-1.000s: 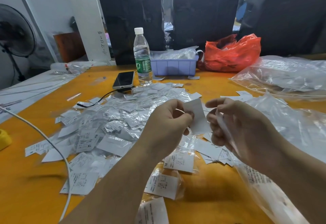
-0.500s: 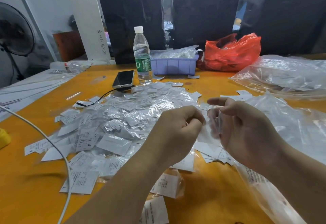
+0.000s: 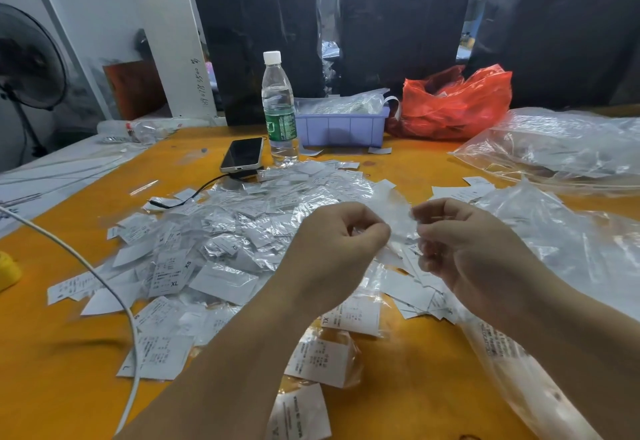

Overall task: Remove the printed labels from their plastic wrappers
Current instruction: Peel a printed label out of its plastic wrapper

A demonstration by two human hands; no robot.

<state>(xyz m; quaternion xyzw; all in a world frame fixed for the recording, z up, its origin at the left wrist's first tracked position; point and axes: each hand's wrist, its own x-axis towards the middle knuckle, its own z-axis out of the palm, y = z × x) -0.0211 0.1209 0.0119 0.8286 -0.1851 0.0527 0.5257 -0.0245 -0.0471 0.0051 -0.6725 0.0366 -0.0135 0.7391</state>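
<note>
**We have pulled our hands apart, and the white label we held up a second ago is out of sight.**

A second ago our left hand (image 3: 341, 238) held a white label upright between thumb and fingers. Now that hand is curled into a loose fist; whether the label is tucked inside it, we cannot tell. Our right hand (image 3: 460, 249) is curled too, and its fingertips seem to pinch a thin clear wrapper (image 3: 398, 223) that stretches across the gap between the two hands, though blur hides the exact grip. We judge this label is nearly or already free. Just beyond and below the left hand, a pile of wrapped labels (image 3: 214, 249) covers the orange tabletop (image 3: 69, 370), so plenty of work remains.
</note>
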